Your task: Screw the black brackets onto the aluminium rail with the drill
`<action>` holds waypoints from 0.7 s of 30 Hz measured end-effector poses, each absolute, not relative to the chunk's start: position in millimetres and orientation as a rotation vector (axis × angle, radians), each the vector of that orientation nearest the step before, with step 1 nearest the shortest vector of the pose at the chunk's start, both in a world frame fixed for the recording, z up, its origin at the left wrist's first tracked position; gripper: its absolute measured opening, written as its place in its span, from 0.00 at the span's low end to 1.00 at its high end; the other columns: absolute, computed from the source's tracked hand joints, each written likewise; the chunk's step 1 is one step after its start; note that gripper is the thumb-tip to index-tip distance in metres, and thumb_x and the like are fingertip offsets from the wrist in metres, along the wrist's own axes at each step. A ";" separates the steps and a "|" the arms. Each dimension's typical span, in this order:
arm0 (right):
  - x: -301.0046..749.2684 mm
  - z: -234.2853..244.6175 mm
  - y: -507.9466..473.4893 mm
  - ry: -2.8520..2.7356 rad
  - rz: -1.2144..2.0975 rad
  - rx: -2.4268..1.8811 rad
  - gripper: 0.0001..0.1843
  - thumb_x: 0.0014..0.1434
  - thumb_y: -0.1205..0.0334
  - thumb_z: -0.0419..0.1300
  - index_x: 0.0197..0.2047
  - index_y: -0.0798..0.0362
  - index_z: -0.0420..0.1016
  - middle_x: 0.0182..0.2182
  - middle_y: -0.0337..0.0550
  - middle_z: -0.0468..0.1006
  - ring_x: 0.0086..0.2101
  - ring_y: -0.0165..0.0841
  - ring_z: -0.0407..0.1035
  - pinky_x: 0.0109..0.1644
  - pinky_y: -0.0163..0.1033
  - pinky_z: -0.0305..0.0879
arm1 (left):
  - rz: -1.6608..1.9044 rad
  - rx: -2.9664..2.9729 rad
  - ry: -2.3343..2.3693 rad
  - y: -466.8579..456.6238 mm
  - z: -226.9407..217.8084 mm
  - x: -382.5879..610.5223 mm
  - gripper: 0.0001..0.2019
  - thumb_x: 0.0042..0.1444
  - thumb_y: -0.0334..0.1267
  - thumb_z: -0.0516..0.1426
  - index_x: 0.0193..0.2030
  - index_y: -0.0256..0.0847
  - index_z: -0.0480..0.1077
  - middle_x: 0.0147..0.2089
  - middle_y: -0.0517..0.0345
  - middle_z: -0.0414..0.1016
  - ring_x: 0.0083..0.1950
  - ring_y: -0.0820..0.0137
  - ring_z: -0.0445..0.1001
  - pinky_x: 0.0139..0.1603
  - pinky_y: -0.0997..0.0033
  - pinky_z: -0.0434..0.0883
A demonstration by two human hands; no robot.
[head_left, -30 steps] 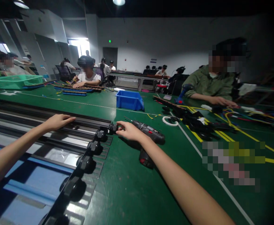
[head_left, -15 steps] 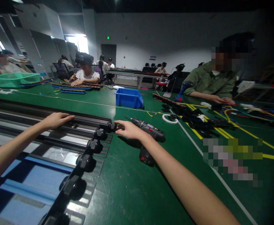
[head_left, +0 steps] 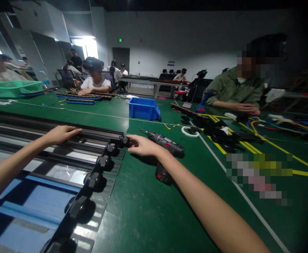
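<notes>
A frame of long black rails (head_left: 101, 133) lies at the left, with black knob-like fittings (head_left: 105, 162) along its right end. My left hand (head_left: 62, 134) rests on the farthest rails, its fingers stretched out to the right. At the far right corner, the curled fingers of my right hand (head_left: 141, 144) are closed on the black end fitting (head_left: 125, 141) of the farthest rail. My fingers partly hide this piece. A black cordless drill (head_left: 166, 143) lies just beyond my right wrist, partly behind it, its bit pointing left.
A blue bin (head_left: 144, 109) stands beyond the drill. Near it lie a white ring (head_left: 187, 132), dark parts and yellow strips. Blue panels (head_left: 35, 196) sit within the frame. Across the green table (head_left: 143, 218), a co-worker in a green jacket (head_left: 222, 88) sits at the right.
Both my hands keep their places on the rails; the view has shifted slightly. The green-jacketed co-worker's hands have moved a little. A person in dark clothes now shows at the back left.
</notes>
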State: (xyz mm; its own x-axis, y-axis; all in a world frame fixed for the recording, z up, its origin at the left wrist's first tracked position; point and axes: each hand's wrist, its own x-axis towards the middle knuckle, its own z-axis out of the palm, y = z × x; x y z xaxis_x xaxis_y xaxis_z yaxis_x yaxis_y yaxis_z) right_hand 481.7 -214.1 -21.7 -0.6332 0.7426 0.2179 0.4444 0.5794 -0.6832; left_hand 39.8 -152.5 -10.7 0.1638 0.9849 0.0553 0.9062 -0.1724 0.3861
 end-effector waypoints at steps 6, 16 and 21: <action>478.3 -19.2 -217.1 -2.441 0.654 -0.886 0.36 0.57 0.65 0.62 0.67 0.52 0.60 0.68 0.53 0.55 0.65 0.43 0.54 0.68 0.50 0.52 | 0.264 2.277 1.825 -152.9 -9.2 38.1 0.39 0.59 0.67 0.46 0.58 0.33 0.70 0.57 0.50 0.75 0.53 0.62 0.70 0.53 0.73 0.61; 478.3 -14.2 -218.3 -2.403 0.596 -0.860 0.30 0.57 0.67 0.61 0.63 0.51 0.66 0.63 0.48 0.65 0.61 0.39 0.62 0.67 0.48 0.56 | 0.264 2.302 1.817 -152.2 -10.5 37.9 0.40 0.59 0.67 0.46 0.58 0.30 0.69 0.58 0.49 0.74 0.54 0.63 0.70 0.55 0.73 0.61; 478.4 -16.8 -217.7 -2.419 0.650 -0.871 0.33 0.57 0.66 0.62 0.66 0.51 0.63 0.66 0.48 0.61 0.62 0.40 0.60 0.67 0.48 0.57 | 0.266 2.297 1.831 -152.7 -9.8 39.2 0.39 0.59 0.66 0.46 0.58 0.29 0.70 0.57 0.49 0.74 0.53 0.63 0.71 0.54 0.73 0.62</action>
